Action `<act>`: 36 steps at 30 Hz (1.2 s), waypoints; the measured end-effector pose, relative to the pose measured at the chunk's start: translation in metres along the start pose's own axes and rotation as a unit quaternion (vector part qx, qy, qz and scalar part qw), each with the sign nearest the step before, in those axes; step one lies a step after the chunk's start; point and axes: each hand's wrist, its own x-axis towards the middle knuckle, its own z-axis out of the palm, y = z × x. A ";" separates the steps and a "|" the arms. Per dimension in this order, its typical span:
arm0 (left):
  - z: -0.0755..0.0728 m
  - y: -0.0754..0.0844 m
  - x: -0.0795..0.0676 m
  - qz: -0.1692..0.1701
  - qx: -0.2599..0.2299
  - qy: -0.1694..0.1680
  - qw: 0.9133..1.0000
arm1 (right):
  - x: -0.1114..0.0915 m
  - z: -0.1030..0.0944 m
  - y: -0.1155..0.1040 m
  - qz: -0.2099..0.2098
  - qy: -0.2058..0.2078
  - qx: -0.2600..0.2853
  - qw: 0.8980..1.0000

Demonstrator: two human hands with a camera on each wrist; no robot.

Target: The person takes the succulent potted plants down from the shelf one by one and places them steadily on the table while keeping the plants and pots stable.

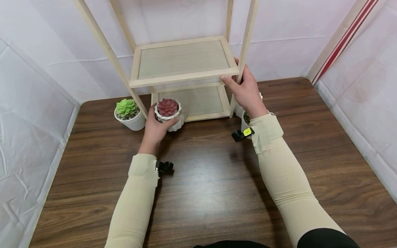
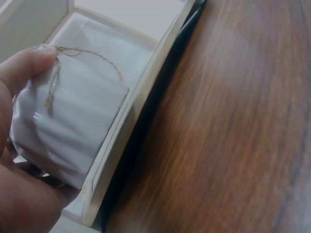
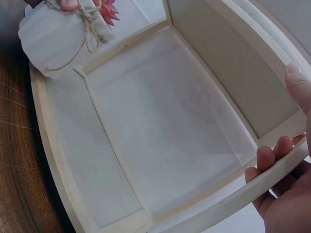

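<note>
My left hand (image 1: 152,128) grips a white fluted pot (image 1: 176,126) holding a dark red succulent (image 1: 167,107). In the left wrist view the thumb lies at the twine (image 2: 87,50) around the pot, with fingers on its far side. The pot is at the front left of the lower shelf (image 1: 201,100) of a light wooden rack. My right hand (image 1: 247,92) grips the rack's right front post (image 1: 247,38) beside the middle shelf (image 1: 183,58). The right wrist view shows fingers curled around that post, the thumb on the shelf's edge.
A white pot with a bright green succulent (image 1: 126,107) stands left of the rack on the brown wooden table (image 1: 198,179). On the right, potted plants are mostly hidden behind my right hand and wrist. White sheeting (image 1: 288,41) hangs behind and at both sides.
</note>
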 end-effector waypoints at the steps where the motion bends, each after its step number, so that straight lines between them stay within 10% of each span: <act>1: -0.001 0.002 -0.002 0.001 -0.005 -0.003 1.000 | 0.000 0.000 0.000 0.001 0.000 0.001 1.000; 17: -0.010 0.014 -0.022 0.019 0.052 -0.025 0.998 | 0.014 0.002 0.026 -0.008 0.010 -0.002 1.000; 36: -0.024 0.008 -0.031 0.008 0.074 -0.042 0.996 | -0.001 0.000 -0.002 0.001 0.006 -0.001 1.000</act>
